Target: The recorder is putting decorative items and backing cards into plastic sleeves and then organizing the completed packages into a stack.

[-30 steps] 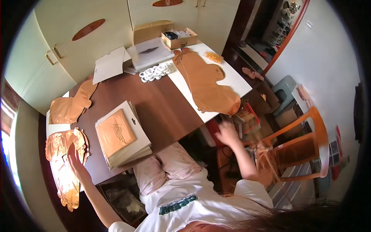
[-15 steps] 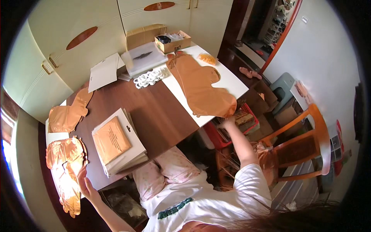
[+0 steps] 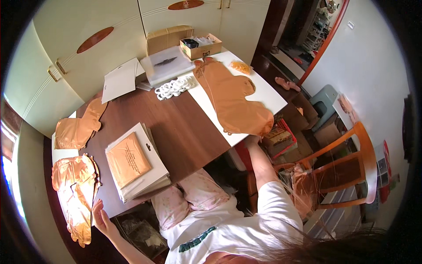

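My left hand (image 3: 103,218) is at the table's left front edge, its fingers apart and holding nothing. Beside it, shiny copper-orange foil pieces (image 3: 72,176), which look like flat uninflated balloons, hang over the edge. My right hand (image 3: 252,141) is low at the table's right front edge, just below a large flat orange foil shape (image 3: 235,103); its fingers are hidden. Between my hands lies a stack of white cards (image 3: 154,154) with hanging slots. A folded orange foil packet (image 3: 128,160) rests on top. Farther left lies another orange foil shape (image 3: 77,130).
White rings (image 3: 173,88), clear plastic sleeves (image 3: 169,66), white cards (image 3: 121,81) and a small open carton (image 3: 201,47) sit along the table's back. An orange bundle (image 3: 240,67) lies at the far right. A red basket (image 3: 281,138) and wooden chair (image 3: 340,169) stand on the right.
My right hand has drawn back a little leftward and down along the table edge. My left hand has dropped slightly away from the foil. The view has shifted a little.
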Demonstrator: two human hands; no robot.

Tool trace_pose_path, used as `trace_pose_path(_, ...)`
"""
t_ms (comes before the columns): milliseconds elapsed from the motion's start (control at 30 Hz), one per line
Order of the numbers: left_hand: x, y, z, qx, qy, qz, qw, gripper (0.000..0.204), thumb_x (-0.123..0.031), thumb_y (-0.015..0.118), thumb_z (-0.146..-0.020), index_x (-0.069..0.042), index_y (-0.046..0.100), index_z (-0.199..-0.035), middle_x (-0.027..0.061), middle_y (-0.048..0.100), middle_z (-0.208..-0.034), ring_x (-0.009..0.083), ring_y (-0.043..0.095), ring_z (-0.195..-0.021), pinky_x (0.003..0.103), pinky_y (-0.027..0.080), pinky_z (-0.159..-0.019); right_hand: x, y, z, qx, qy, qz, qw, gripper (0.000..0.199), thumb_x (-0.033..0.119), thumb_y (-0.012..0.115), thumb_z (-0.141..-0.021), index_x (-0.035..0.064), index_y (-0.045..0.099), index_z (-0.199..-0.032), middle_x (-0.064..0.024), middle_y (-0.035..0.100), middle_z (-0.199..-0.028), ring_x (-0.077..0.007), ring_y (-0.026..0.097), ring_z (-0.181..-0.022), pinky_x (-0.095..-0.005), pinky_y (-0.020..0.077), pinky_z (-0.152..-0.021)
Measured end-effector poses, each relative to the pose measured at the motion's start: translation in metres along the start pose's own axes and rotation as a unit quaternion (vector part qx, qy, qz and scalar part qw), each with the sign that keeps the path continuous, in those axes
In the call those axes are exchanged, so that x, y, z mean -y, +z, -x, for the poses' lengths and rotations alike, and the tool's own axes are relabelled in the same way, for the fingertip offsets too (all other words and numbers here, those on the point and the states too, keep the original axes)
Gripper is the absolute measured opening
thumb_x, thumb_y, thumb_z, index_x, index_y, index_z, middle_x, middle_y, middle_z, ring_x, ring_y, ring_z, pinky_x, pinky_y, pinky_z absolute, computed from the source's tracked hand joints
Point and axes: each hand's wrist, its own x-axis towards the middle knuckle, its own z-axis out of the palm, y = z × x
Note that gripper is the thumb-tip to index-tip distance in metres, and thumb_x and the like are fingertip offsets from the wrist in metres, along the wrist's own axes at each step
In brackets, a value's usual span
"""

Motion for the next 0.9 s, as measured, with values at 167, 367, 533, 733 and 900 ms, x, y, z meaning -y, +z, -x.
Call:
trace_pose_path(167, 0.005, 0.011, -0.001, -0.003, -0.017, 0.029, 0.999, 0.023, -0.015, 0.044, -0.092, -0.001, 0.059, -0.102, 0.0091, 0.059, -0.105, 0.0178, 0.053, -0.101, 0.033, 0.041, -0.089, -0.046, 0.108, -0.061, -0.218, 0.023, 0.218, 0.951, 0.045, 0.033, 0.053, -0.079, 0.0077, 0.053, -0.116, -0.0116, 0.056, -0.114, -0.0246, 0.053, -0.105, -0.0437, 0.0477, -0.075)
trace_pose_path(367, 0.003, 0.0, 0.006, -0.014, -0.043, 0.014, 0.999, 0.017, -0.007, 0.044, -0.089, 0.004, 0.056, -0.096, 0.0139, 0.058, -0.105, 0.0208, 0.053, -0.1, 0.032, 0.039, -0.09, -0.066, 0.089, -0.068, -0.236, -0.049, 0.089, 0.966, 0.042, 0.032, 0.058, -0.076, 0.007, 0.057, -0.11, -0.0143, 0.062, -0.1, -0.0271, 0.059, -0.095, -0.0404, 0.0491, -0.073)
trace_pose_path(533, 0.002, 0.002, 0.007, -0.016, -0.022, 0.02, 0.999, 0.021, -0.013, 0.044, -0.092, 0.001, 0.058, -0.099, 0.0096, 0.059, -0.102, 0.0176, 0.054, -0.098, 0.032, 0.041, -0.088, -0.122, 0.025, -0.027, -0.049, 0.001, -0.266, 0.963, 0.041, 0.031, 0.06, -0.075, 0.008, 0.057, -0.108, -0.0156, 0.063, -0.093, -0.0286, 0.061, -0.09, -0.0394, 0.0494, -0.073)
trace_pose_path(733, 0.004, 0.024, 0.006, 0.006, -0.002, 0.048, 0.999, 0.02, -0.011, 0.044, -0.091, 0.002, 0.058, -0.098, 0.0101, 0.059, -0.101, 0.018, 0.054, -0.098, 0.031, 0.041, -0.088, -0.168, -0.054, 0.09, -0.077, -0.056, -0.098, 0.991, 0.022, 0.025, 0.061, -0.074, 0.0059, 0.056, -0.083, -0.0153, 0.063, -0.075, -0.0336, 0.061, -0.073, -0.0426, 0.048, -0.061)
trace_pose_path(900, -0.025, 0.041, 0.019, 0.043, 0.098, 0.033, 0.994, 0.018, -0.009, 0.05, -0.086, 0.004, 0.057, -0.098, 0.0128, 0.059, -0.101, 0.0208, 0.054, -0.098, 0.031, 0.041, -0.088, -0.193, -0.082, 0.18, -0.143, -0.041, -0.149, 0.978, 0.022, 0.026, 0.063, -0.074, 0.0056, 0.06, -0.081, -0.0139, 0.062, -0.067, -0.0344, 0.06, -0.064, -0.0422, 0.0466, -0.055)
